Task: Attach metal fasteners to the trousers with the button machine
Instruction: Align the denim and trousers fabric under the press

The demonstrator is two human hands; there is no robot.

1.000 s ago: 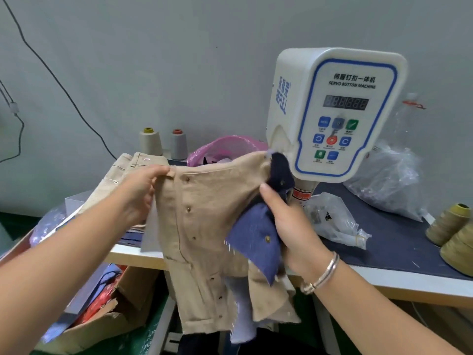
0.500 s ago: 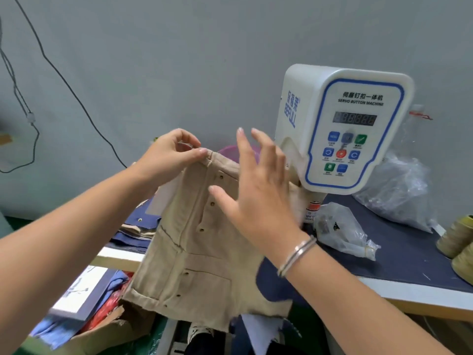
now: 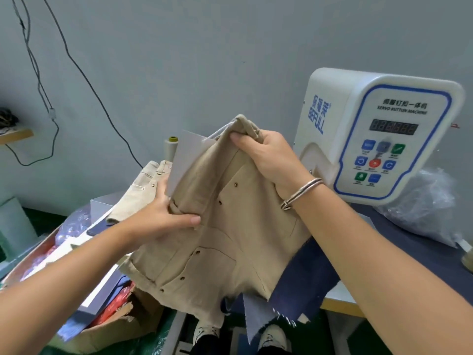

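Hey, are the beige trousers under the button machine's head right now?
No, both the left hand and right hand hold the beige trousers up in the air, left of the button machine.

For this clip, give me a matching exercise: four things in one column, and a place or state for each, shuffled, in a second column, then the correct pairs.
Things
1. beige trousers
2. button machine
3. thread cone
4. clear plastic bag

Places or states
A. lying on the dark table top, right of the machine
B. held up, gripped by left hand and right hand
C. standing by the wall behind the folded garments
D. white, with blue-edged control panel facing the camera

Pairs: 1-B, 2-D, 3-C, 4-A
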